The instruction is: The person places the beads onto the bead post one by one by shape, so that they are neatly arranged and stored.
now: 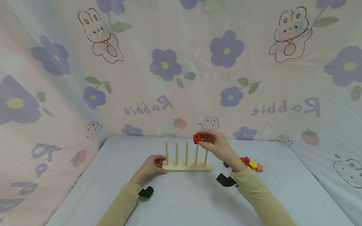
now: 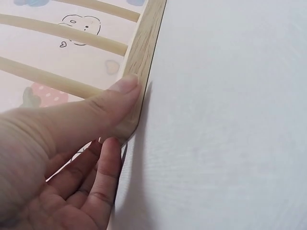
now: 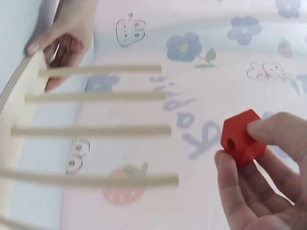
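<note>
A wooden peg stand (image 1: 186, 168) with several upright pegs is on the table. At its left end my left hand (image 1: 152, 165) grips the base. In the left wrist view the thumb (image 2: 120, 98) lies along the base's front edge, and the other fingers curl at the end. My right hand (image 1: 217, 144) pinches a red block (image 1: 197, 138) between thumb and fingers, raised close to the peg tops on the stand's right half. In the right wrist view a round hole shows in one face of this angular block (image 3: 242, 136), apart from the pegs.
Right of the stand lies a small group of loose blocks, partly behind the right wrist: a yellow block (image 1: 253, 165), a pink block (image 1: 259, 168), red blocks (image 1: 246, 159) and a dark blue block (image 1: 226, 164). A patterned curtain (image 1: 192, 88) hangs behind the white-covered table (image 1: 181, 201).
</note>
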Available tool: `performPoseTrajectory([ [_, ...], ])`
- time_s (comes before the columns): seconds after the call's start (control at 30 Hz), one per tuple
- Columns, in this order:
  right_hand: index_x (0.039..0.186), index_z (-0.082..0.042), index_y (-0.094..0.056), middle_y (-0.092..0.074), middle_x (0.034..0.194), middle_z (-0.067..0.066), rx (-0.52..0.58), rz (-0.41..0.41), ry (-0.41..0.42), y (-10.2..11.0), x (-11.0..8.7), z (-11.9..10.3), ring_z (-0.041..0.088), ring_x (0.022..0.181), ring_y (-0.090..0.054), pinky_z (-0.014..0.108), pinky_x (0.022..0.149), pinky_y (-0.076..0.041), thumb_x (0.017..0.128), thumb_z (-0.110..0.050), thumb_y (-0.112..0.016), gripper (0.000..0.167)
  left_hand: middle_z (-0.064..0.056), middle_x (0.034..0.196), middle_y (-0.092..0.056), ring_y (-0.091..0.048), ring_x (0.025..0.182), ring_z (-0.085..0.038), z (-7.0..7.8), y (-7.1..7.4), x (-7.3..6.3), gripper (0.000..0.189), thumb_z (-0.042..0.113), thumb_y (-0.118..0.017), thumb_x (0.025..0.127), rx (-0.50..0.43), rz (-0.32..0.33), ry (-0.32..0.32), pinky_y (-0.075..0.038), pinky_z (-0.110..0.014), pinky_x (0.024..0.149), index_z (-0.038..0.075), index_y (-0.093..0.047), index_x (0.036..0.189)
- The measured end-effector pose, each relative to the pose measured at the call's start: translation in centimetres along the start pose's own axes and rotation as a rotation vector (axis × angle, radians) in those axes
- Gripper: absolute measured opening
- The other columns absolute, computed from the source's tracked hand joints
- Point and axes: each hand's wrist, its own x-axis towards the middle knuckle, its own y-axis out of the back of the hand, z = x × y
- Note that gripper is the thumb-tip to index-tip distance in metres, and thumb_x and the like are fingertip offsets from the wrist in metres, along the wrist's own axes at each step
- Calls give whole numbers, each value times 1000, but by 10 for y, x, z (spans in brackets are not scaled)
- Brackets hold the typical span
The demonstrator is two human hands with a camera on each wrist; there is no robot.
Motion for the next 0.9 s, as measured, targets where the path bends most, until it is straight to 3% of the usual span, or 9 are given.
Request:
performPoseTrajectory([
  [0.2,120,9,-56,-61,114,23,68,-16,-14,-37,19,-30,36,103,-62,30,87,-53,86,9,-63,34,-12,92,-59,-58,77,-18,-5,-2,2,55,1,-86,66,-4,7,-5,-52,-23,68,-5,-61,115],
  [0.3,119,10,-56,-60,114,24,83,-16,24,-57,27,-30,37,104,-62,34,90,-52,86,10,-62,33,-11,91,-59,-57,77,-18,-6,-1,2,55,1,-86,66,-6,5,7,-52,-24,68,-3,-62,115],
  [0.47,116,12,-56,-61,111,26,38,38,168,-86,33,-22,38,104,-60,49,94,-48,86,11,-63,31,-13,92,-58,-58,77,-20,1,-1,-2,53,0,-85,68,-2,-6,-2,-51,-24,68,-4,-61,115],
  [0.6,118,7,-57,-62,114,20,-42,106,243,-106,38,2,33,106,-60,48,93,-49,88,7,-63,31,-13,92,-59,-58,78,-21,0,0,-2,53,1,-85,68,10,-12,-9,-52,-24,69,-5,-61,115],
  [0.7,121,4,-55,-61,115,14,-87,131,260,-116,42,19,28,106,-59,45,91,-50,90,3,-62,32,-11,92,-60,-60,79,-19,-7,2,1,55,3,-86,68,12,-19,-16,-53,-24,70,-5,-61,116],
  [0.9,122,4,-53,-60,113,12,-120,134,242,-122,45,23,23,99,-61,36,86,-53,91,3,-62,32,-11,94,-62,-61,81,-20,-7,2,3,56,5,-86,68,3,-29,-12,-54,-25,72,-5,-60,117],
])
